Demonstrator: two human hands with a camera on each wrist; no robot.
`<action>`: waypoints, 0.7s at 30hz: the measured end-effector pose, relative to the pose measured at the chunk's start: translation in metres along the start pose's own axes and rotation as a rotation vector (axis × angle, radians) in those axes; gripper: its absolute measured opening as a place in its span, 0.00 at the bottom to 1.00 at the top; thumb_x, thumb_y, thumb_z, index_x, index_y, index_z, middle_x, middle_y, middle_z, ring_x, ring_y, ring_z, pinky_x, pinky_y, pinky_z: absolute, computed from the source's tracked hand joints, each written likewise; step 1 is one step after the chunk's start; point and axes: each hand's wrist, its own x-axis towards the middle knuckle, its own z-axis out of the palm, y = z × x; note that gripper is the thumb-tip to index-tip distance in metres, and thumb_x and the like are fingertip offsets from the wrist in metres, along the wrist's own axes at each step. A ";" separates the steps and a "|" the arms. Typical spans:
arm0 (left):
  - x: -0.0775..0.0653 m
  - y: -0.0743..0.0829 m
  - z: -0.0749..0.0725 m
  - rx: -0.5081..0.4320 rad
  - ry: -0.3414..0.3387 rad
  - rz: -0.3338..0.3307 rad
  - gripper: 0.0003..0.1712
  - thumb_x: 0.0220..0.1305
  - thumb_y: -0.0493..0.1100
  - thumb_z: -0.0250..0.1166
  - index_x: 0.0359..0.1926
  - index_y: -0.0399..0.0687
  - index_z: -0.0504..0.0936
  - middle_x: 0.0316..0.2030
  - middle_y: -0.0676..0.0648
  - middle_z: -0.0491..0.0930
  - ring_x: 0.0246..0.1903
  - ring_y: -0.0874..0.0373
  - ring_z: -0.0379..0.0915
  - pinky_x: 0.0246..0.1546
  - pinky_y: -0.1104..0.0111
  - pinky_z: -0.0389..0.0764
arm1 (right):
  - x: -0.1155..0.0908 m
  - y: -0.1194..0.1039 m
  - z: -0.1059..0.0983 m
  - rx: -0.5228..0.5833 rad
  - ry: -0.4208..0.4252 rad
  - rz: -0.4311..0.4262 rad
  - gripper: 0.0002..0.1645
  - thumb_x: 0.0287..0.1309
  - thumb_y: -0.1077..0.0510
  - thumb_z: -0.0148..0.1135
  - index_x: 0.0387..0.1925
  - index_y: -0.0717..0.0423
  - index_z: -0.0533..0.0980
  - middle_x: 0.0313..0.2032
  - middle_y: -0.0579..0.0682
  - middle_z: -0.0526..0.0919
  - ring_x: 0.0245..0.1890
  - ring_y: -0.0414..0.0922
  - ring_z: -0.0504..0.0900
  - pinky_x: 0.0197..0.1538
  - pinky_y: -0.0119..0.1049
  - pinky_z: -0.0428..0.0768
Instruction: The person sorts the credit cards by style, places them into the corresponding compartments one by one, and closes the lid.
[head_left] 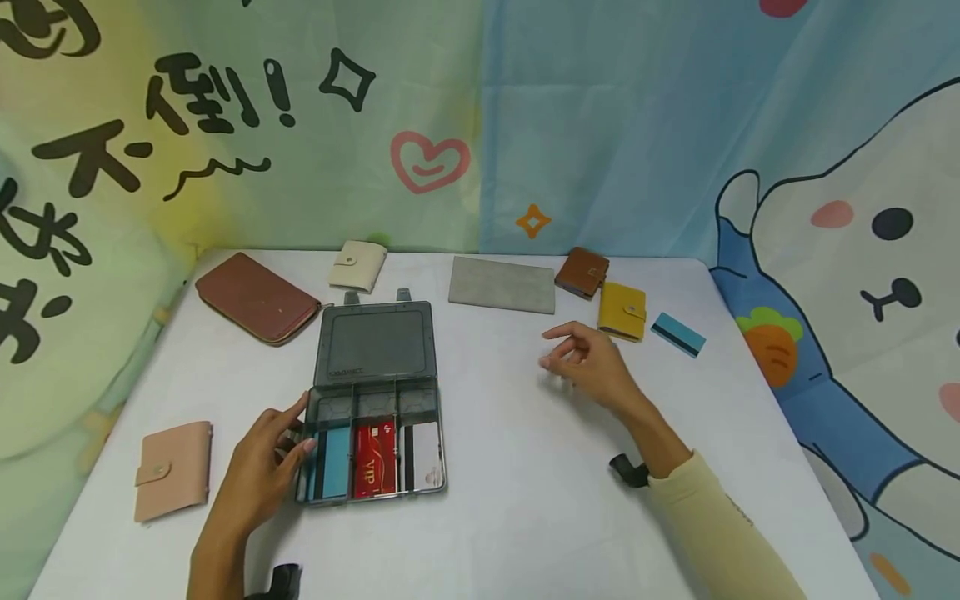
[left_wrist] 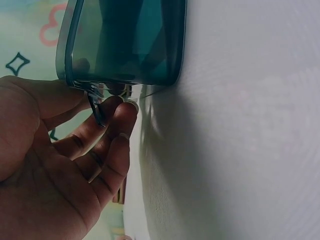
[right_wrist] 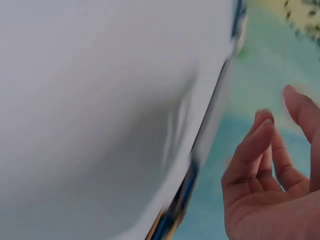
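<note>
A dark translucent plastic box (head_left: 375,392) lies with its lid raised. Its front compartments hold a blue card (head_left: 337,462), a red VIP card (head_left: 375,458) and a white card (head_left: 424,457) with a black stripe. At the box's left side, my left hand (head_left: 262,467) grips the edge, thumb on the rim and bent fingers along the outer wall. The left wrist view shows that hand (left_wrist: 65,155) against the box wall (left_wrist: 125,45). My right hand (head_left: 592,367) hovers over the table with loosely bent fingers, holding nothing; a yellow card holder (head_left: 622,311) is nearest.
A brown wallet (head_left: 258,298), cream card holder (head_left: 358,266), grey wallet (head_left: 501,285) and small brown card holder (head_left: 582,272) lie along the back. A pink card holder (head_left: 174,471) sits at left. One blue card (head_left: 678,334) lies right of the yellow holder.
</note>
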 end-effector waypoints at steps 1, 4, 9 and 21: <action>0.000 0.000 0.000 0.001 -0.001 0.000 0.42 0.65 0.36 0.67 0.76 0.54 0.60 0.47 0.42 0.75 0.38 0.52 0.77 0.38 0.67 0.81 | 0.001 0.008 -0.012 -0.022 0.038 0.017 0.31 0.56 0.46 0.73 0.59 0.50 0.76 0.41 0.53 0.82 0.27 0.45 0.74 0.24 0.32 0.76; 0.000 0.001 0.000 0.004 -0.002 -0.002 0.42 0.65 0.36 0.67 0.76 0.54 0.60 0.47 0.42 0.75 0.38 0.52 0.77 0.37 0.66 0.81 | 0.005 0.032 -0.044 -0.067 0.137 0.076 0.34 0.54 0.43 0.74 0.60 0.49 0.75 0.48 0.54 0.80 0.33 0.46 0.74 0.27 0.32 0.78; 0.000 0.001 0.000 -0.003 -0.002 0.002 0.42 0.65 0.36 0.67 0.76 0.53 0.61 0.46 0.42 0.75 0.38 0.52 0.77 0.37 0.67 0.81 | 0.010 0.073 -0.092 -0.136 0.244 0.157 0.35 0.57 0.46 0.72 0.63 0.49 0.71 0.53 0.57 0.77 0.39 0.47 0.73 0.30 0.30 0.79; 0.000 0.001 -0.001 -0.014 -0.004 0.000 0.41 0.65 0.36 0.67 0.76 0.53 0.61 0.47 0.42 0.75 0.38 0.53 0.77 0.38 0.67 0.82 | 0.020 0.119 -0.143 -0.360 0.231 0.411 0.49 0.57 0.41 0.71 0.71 0.58 0.62 0.65 0.71 0.64 0.60 0.67 0.65 0.63 0.62 0.71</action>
